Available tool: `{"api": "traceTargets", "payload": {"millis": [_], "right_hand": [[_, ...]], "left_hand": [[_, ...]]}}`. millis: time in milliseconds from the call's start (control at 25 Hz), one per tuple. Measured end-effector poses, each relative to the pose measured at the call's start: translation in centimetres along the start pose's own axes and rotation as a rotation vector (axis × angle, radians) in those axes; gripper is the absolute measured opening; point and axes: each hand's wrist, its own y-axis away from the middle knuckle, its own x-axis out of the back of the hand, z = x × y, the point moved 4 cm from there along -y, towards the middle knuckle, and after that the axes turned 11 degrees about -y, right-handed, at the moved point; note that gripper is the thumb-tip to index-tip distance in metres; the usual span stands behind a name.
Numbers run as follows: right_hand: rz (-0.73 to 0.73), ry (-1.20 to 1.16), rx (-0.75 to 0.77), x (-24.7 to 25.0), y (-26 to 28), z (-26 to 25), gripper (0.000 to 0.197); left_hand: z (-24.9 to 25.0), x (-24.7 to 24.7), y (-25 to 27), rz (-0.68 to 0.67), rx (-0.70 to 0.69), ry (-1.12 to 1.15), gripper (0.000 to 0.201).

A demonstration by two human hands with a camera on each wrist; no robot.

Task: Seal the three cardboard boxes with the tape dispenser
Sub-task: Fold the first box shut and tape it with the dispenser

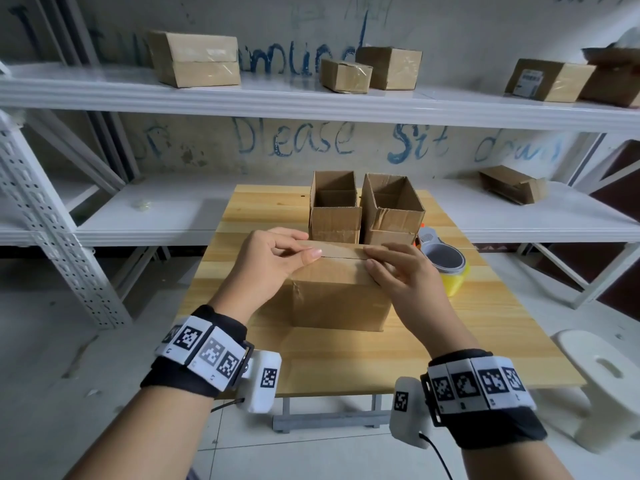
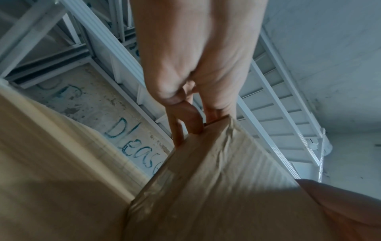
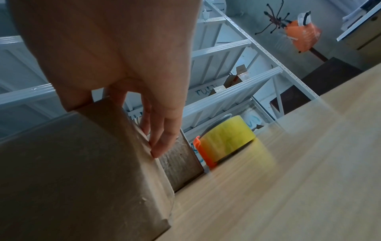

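The near cardboard box stands on the wooden table with its top flaps folded down. My left hand pinches the far flap at the box's left end, thumb on top and fingers curled over its edge. On the right end my right hand presses the flaps with nearly straight fingers. Behind stand two open boxes, flaps up. The tape dispenser, with a yellow roll, lies to the right of the boxes. The right wrist view shows the dispenser beyond my right hand.
White metal shelving runs behind the table and carries several other cardboard boxes. A white plastic stool stands on the floor at the table's right. Bare tabletop lies in front of the near box.
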Motion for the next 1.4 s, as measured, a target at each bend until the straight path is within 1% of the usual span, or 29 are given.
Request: {"api": "traceTargets", "payload": {"millis": [200, 320, 400, 480, 560, 640, 680, 760, 840, 880, 920, 1000, 1040, 1120, 1160, 1200, 1280, 1320, 1400], "right_hand": [[-0.078, 0.102, -0.034, -0.1, 0.0, 0.3, 0.034], [-0.139, 0.13, -0.044, 0.3, 0.2, -0.1, 0.038], [-0.188, 0.075, -0.077, 0.8, 0.3, -0.2, 0.042], [-0.164, -0.024, -0.129, 1.5, 0.2, -0.2, 0.047], [-0.06, -0.016, -0.164, 3.0, -0.4, 0.0, 0.045], [0.051, 0.094, -0.187, 5.0, -1.2, 0.7, 0.036], [0.062, 0.158, -0.218, 5.9, -1.5, 1.5, 0.033], [-0.003, 0.319, -0.307, 7.2, -1.8, 3.2, 0.032], [-0.113, 0.467, -0.366, 7.4, -1.7, 4.2, 0.039], [-0.141, 0.514, -0.389, 7.3, -1.6, 4.5, 0.042], [-0.153, 0.535, -0.406, 7.2, -1.5, 4.7, 0.044], [-0.094, 0.546, -0.406, 6.9, -1.6, 4.6, 0.036], [-0.071, 0.602, -0.433, 6.9, -1.7, 4.8, 0.037], [-0.036, 0.7, -0.517, 7.1, -1.5, 5.1, 0.069], [-0.004, 0.72, -0.578, 7.2, -1.2, 4.6, 0.075], [0.033, 0.743, -0.64, 7.4, -0.8, 4.0, 0.07], [0.105, 0.726, -0.68, 7.8, -0.3, 3.2, 0.052], [0.08, 0.728, -0.655, 7.6, -0.3, 2.9, 0.049], [0.002, 0.719, -0.625, 7.7, -0.4, 4.4, 0.052]], "left_hand": [[0.7, 0.0, 0.0, -0.058, -0.004, -0.195, 0.017], [1.1, 0.2, -0.1, -0.1, 0.009, -0.242, 0.017], [1.4, 0.3, 0.0, -0.129, 0.022, -0.237, 0.017], [1.5, 0.4, 0.1, -0.142, 0.028, -0.233, 0.016], [1.4, 0.4, 0.1, -0.14, 0.037, -0.22, 0.013], [1.4, 0.4, 0.1, -0.136, 0.043, -0.216, 0.012], [1.4, 0.4, 0.1, -0.137, 0.045, -0.219, 0.012], [1.4, 0.2, 0.2, -0.143, 0.075, -0.208, 0.014], [1.2, 0.0, 0.4, -0.144, 0.128, -0.162, 0.014], [1.2, 0.0, 0.4, -0.139, 0.138, -0.161, 0.014], [1.2, -0.1, 0.4, -0.132, 0.139, -0.17, 0.014], [1.2, 0.0, 0.4, -0.125, 0.142, -0.168, 0.013], [1.1, 0.0, 0.4, -0.123, 0.149, -0.157, 0.012], [1.1, 0.1, 0.5, -0.121, 0.156, -0.15, 0.012], [1.2, 0.0, 0.6, -0.121, 0.156, -0.156, 0.012], [1.2, 0.0, 0.6, -0.121, 0.154, -0.163, 0.012], [1.3, -0.1, 0.6, -0.125, 0.151, -0.171, 0.012], [1.4, 0.0, 0.7, -0.126, 0.15, -0.171, 0.012], [1.5, 0.0, 0.7, -0.128, 0.154, -0.164, 0.012]]}}
